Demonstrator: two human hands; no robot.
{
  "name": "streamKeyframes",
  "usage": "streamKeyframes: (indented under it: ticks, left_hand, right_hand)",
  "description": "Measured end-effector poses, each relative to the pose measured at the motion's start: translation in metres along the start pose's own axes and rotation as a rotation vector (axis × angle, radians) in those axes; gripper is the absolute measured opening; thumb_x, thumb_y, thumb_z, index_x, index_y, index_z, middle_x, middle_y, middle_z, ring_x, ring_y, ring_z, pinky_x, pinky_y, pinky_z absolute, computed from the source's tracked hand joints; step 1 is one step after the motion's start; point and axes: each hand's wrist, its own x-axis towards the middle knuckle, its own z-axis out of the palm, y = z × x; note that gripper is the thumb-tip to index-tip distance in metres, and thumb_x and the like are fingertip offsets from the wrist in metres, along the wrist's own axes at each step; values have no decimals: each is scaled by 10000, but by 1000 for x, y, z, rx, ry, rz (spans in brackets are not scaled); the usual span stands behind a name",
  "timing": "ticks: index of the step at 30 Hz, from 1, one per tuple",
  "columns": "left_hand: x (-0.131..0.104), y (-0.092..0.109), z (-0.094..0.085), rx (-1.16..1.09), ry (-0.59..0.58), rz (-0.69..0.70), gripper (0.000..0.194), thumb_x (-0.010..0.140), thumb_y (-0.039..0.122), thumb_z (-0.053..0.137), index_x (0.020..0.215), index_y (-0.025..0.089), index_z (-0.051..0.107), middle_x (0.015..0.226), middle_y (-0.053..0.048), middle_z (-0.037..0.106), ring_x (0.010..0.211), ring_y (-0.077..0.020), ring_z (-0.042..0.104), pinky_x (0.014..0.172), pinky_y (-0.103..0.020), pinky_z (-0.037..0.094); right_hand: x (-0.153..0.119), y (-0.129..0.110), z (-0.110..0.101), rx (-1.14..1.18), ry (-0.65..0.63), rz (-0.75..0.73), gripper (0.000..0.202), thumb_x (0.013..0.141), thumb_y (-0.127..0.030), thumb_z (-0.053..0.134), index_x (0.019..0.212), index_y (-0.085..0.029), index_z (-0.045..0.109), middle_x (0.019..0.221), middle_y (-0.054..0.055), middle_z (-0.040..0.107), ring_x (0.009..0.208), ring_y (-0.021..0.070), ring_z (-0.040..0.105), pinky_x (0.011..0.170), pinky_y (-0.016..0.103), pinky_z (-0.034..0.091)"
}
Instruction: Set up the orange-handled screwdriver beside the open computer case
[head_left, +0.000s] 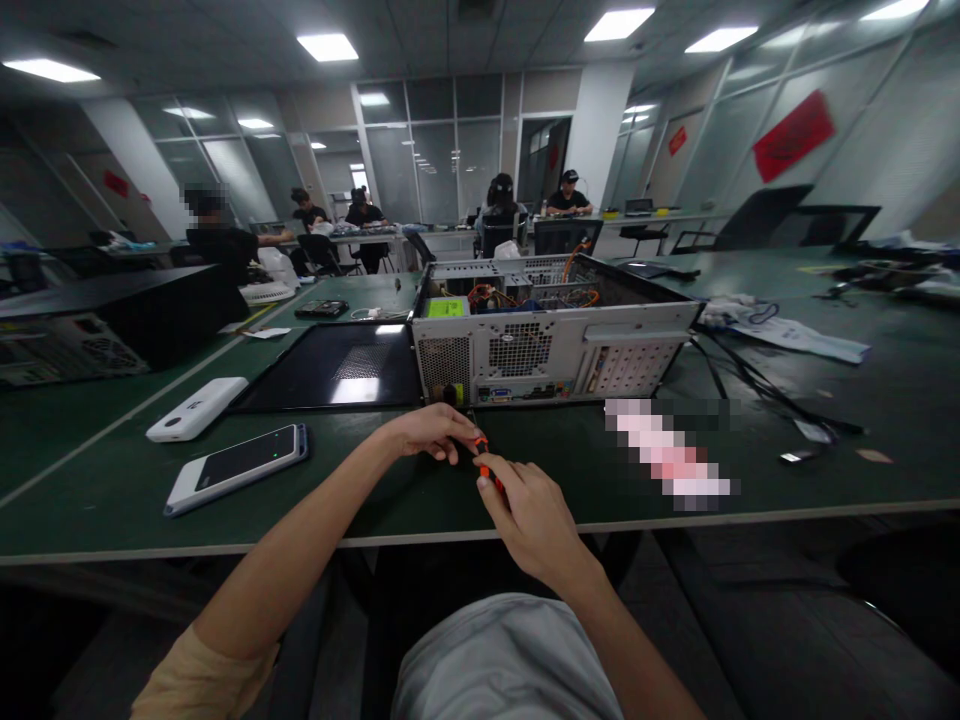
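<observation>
An open desktop computer case (pixel 551 335) lies on its side on the green table (pixel 112 480), its rear panel facing me. Just in front of that panel my two hands meet around a small orange-handled screwdriver (pixel 484 462). My right hand (pixel 529 515) is closed around its handle. My left hand (pixel 435 432) pinches the front part of the tool with its fingertips. The tool's tip is hidden between my fingers, close to the lower left corner of the case.
The case's black side panel (pixel 334 368) lies flat to the left. A phone (pixel 240 464) and a white power bank (pixel 196 408) sit near the table's front left. Cables (pixel 750 380) trail on the right. Several people sit at far tables.
</observation>
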Motion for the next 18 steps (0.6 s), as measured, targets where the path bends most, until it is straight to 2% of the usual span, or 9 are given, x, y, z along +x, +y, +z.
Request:
streamKeyframes:
  ticks: [10,15,18]
  left_hand:
    - [1,0,2,9,15,-5,154,836,295,781,844,142,765,681,-19,724,463,-64,590,395,-158,331]
    - [1,0,2,24,10,-3,160,845,305,770,842,145,755,683,-15,713,473,-62,590,396,-153,331]
    - [-2,2,2,37,0,-2,269,788,397,828,841,145,749,708,-17,716,484,-60,587,395,-153,317]
  right_hand:
    - [1,-1,0,-18,-24,5,283,1069,-260,436,1264,-201,632,1098,80,774,924,237,710,845,367,486]
    - [1,0,3,-23,10,-5,268,1042,-360,540,1224,-232,688,1008,73,734,914,249,683,820,372,513]
    - [1,2,4,-7,59,-25,282,1007,-397,612,1211,-229,710,975,75,686,941,246,664,824,357,529]
